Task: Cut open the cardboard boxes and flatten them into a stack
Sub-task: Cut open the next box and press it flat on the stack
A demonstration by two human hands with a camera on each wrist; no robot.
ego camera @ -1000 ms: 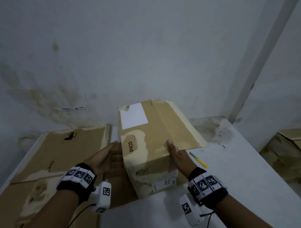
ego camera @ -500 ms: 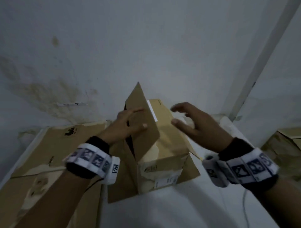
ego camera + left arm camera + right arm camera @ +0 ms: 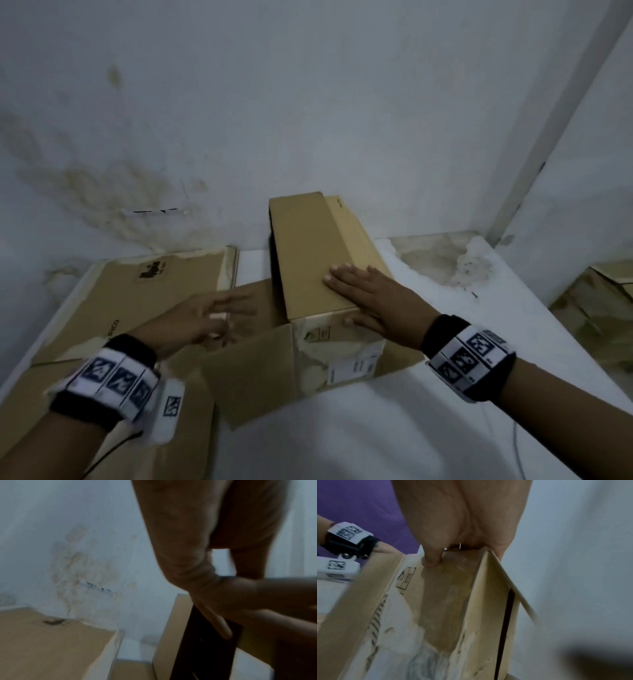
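On the white worktop (image 3: 428,404) stands the cardboard box (image 3: 308,267), its printing too blurred to read, while "PICO" is only partly legible on the flattened cardboard (image 3: 130,298) lying to its left. Right hand (image 3: 366,294) lies flat on the box top, fingers straight, thumb down the near face. Left hand (image 3: 202,318), blurred, fingers spread, reaches over the opened flap (image 3: 253,370), gripping nothing.

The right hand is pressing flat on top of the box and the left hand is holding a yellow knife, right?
Not quite. The right hand does press flat on the box, but the left hand holds no knife. The head view shows its fingers spread, empty, beside the box.
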